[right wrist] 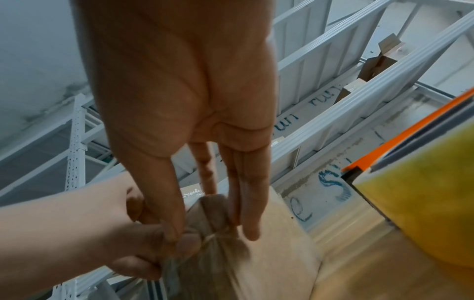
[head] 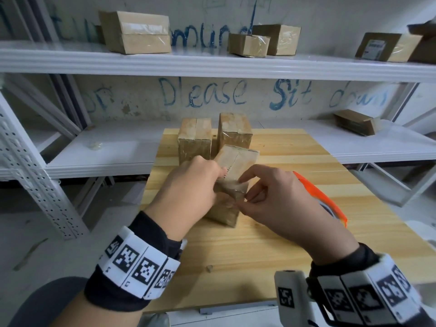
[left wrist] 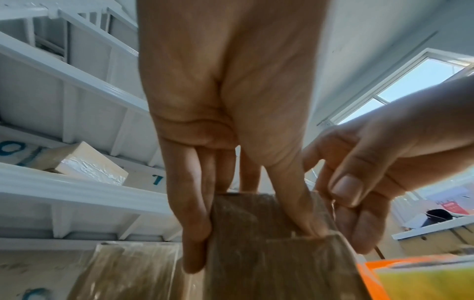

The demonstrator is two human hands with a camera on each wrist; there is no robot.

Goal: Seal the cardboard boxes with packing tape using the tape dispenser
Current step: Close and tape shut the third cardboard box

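A small cardboard box (head: 238,156) stands tilted in the middle of the wooden table (head: 236,251). My left hand (head: 212,175) grips it from the left, thumb on its upper face and fingers down its side (left wrist: 195,243). My right hand (head: 250,187) pinches the box's near upper edge, where clear tape lies, between thumb and fingers (right wrist: 246,223). The orange tape dispenser (head: 323,197) with its yellowish roll (right wrist: 423,192) lies on the table just right of my right hand, held by neither hand.
Two taped boxes (head: 194,138) (head: 234,131) stand side by side behind the held one. White metal shelves (head: 212,64) run along the wall, with several boxes on top (head: 136,31) and an open one on the lower shelf (head: 356,122).
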